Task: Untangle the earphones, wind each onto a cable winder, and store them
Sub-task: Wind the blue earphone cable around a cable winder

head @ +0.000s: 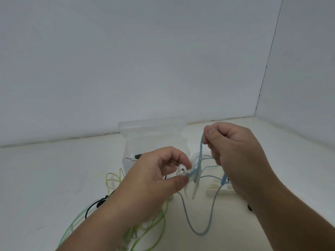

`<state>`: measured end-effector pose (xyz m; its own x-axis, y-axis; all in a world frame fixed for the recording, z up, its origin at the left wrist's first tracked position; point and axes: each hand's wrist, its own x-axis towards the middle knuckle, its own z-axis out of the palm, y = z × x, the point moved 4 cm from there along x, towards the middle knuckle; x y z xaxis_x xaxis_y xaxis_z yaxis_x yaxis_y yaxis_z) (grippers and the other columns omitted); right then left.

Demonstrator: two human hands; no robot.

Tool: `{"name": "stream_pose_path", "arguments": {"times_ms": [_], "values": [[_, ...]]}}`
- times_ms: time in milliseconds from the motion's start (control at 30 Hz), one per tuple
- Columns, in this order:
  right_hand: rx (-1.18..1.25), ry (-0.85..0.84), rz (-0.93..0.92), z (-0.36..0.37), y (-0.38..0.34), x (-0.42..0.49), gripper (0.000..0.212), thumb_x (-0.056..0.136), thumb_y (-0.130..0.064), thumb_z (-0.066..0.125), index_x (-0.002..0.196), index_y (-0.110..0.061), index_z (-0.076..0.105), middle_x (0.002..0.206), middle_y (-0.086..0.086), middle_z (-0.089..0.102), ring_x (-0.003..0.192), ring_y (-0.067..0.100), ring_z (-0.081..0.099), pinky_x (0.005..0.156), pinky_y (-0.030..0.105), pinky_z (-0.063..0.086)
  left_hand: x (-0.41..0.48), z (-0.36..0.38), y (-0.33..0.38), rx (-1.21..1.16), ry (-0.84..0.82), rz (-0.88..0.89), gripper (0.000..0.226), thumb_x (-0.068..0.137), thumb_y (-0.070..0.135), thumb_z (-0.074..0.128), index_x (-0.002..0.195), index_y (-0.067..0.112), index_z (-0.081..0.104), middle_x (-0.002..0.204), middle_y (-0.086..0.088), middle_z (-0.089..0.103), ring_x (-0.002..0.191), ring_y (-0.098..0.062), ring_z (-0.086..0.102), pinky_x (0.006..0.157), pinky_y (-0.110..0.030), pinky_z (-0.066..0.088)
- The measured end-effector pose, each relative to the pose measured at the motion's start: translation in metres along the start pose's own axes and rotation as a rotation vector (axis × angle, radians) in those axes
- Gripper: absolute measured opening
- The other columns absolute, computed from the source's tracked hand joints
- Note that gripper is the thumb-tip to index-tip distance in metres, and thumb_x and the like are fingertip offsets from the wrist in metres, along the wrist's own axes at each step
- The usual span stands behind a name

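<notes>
One slim blue cable (200, 149), white winder (195, 189)

Two hands in play, left hand (154, 178) and right hand (235, 153). One clear plastic container (154, 134) at the back. One jack plug (130, 157). One blue cable (200, 151), one black cable (100, 203), and yellow-green cable (164, 222) loops, one or two, can't tell. One white cable winder (194, 185) held, and more white winder pieces (215, 190) on the desk (54, 178), count unclear.

Both hands (154, 176) on blue earphone cable (200, 149), white winder (195, 189)
</notes>
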<state>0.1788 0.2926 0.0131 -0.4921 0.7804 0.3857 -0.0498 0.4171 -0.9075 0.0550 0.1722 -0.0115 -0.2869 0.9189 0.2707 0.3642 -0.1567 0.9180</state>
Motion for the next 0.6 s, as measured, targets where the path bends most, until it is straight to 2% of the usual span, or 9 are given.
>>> {"name": "stream_pose_path", "arguments": {"times_ms": [67,167,233,300,433,500,600], "values": [[0.103,-0.009,0.067,0.001,0.003,0.000,0.036,0.100,-0.024,0.054,0.067,-0.010,0.060,0.050,-0.004,0.030,0.047,0.015,0.023,0.045,0.028,0.020,0.000,0.000,0.002,-0.056,-0.019,0.020,0.015,0.073,0.017,0.072,0.085,0.025,0.071,0.074,0.003,0.056,0.069,-0.012,0.048,0.067,-0.031,0.040],[0.226,-0.020,0.116,0.003,0.004,0.000,0.035,0.101,-0.019,0.051,0.069,-0.008,0.059,0.050,-0.003,0.029,0.043,0.011,0.021,0.040,0.023,0.020,0.001,0.000,0.003,-0.085,-0.018,0.036,0.016,0.071,0.015,0.073,0.084,0.025,0.071,0.073,0.004,0.055,0.069,-0.013,0.046,0.067,-0.030,0.039],[0.212,-0.006,0.161,0.003,0.009,0.001,0.037,0.101,-0.020,0.052,0.067,-0.009,0.059,0.049,-0.004,0.030,0.043,0.012,0.021,0.041,0.024,0.020,0.001,0.001,0.002,-0.143,-0.033,0.036,0.016,0.072,0.012,0.074,0.084,0.023,0.072,0.079,-0.003,0.060,0.074,-0.018,0.051,0.069,-0.030,0.044],[0.097,-0.027,0.213,0.007,0.016,0.001,0.041,0.100,-0.024,0.054,0.061,-0.014,0.061,0.046,-0.006,0.035,0.045,0.013,0.025,0.045,0.026,0.022,0.000,0.001,0.004,-0.234,-0.041,0.045,0.018,0.071,0.008,0.075,0.084,0.021,0.073,0.087,-0.012,0.065,0.080,-0.025,0.057,0.074,-0.030,0.050],[-0.202,-0.305,0.293,0.025,0.024,-0.010,0.037,0.096,-0.030,0.059,0.064,-0.014,0.067,0.047,-0.009,0.045,0.045,0.011,0.033,0.047,0.025,0.027,0.000,-0.005,0.007,-0.371,0.079,0.100,0.022,0.064,0.009,0.080,0.082,0.019,0.073,0.083,-0.010,0.069,0.075,-0.018,0.066,0.071,-0.023,0.055],[-0.214,-0.447,0.316,0.033,0.024,-0.017,0.037,0.098,-0.033,0.056,0.072,-0.009,0.067,0.047,-0.010,0.044,0.045,0.010,0.032,0.046,0.024,0.027,0.001,-0.013,0.007,-0.427,0.208,0.104,0.024,0.061,0.007,0.079,0.080,0.020,0.074,0.080,-0.008,0.069,0.071,-0.017,0.065,0.070,-0.023,0.055],[-0.168,-0.570,0.294,0.037,0.019,-0.021,0.039,0.104,-0.029,0.046,0.075,-0.013,0.068,0.048,-0.011,0.041,0.047,0.012,0.030,0.048,0.024,0.025,0.004,-0.026,-0.001,-0.504,0.395,0.023,0.028,0.063,-0.005,0.077,0.076,0.020,0.073,0.077,-0.007,0.069,0.070,-0.017,0.064,0.073,-0.026,0.056]]}}
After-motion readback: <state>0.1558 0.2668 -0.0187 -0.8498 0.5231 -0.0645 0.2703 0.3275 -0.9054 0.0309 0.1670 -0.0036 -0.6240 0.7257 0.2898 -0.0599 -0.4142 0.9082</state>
